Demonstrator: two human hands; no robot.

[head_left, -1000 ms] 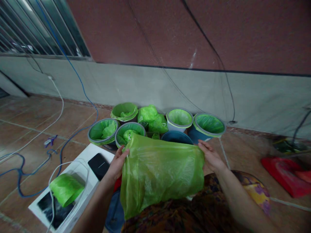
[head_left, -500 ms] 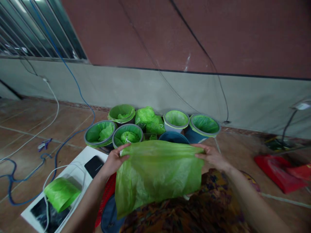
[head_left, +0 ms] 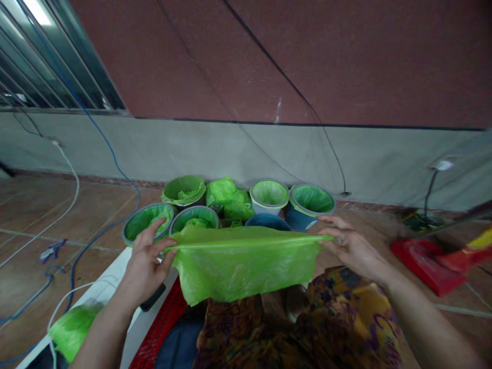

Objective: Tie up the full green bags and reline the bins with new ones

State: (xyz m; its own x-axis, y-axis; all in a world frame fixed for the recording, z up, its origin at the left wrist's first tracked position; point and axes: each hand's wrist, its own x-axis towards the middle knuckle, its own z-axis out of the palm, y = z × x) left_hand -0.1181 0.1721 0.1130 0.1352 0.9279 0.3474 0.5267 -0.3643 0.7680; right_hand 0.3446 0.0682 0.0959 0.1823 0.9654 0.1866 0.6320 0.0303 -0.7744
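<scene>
A thin green plastic bag (head_left: 246, 266) is stretched sideways over my lap, its upper edge folded into a narrow band. My left hand (head_left: 148, 261) pinches the left end of that band. At the right end, my right hand (head_left: 346, 243) grips the band between thumb and fingers. The bag's lower part hangs loose above patterned cloth. Just beyond it stands a blue bin (head_left: 268, 221), partly hidden by the bag. Bins lined with green bags are close behind, among them a grey-rimmed bin (head_left: 194, 219) and a blue lined bin (head_left: 311, 205).
A heap of green bags (head_left: 230, 197) lies between the bins by the wall. To the left, a white board (head_left: 140, 328) carries a green roll (head_left: 73, 330) and a dark phone (head_left: 154, 297). A blue cable (head_left: 92, 233) crosses the floor. A red dustpan (head_left: 426, 264) lies right.
The bag's top edge has been folded into a band and its hanging part looks shorter. My hands have moved slightly apart. The view has shifted a little to the right.
</scene>
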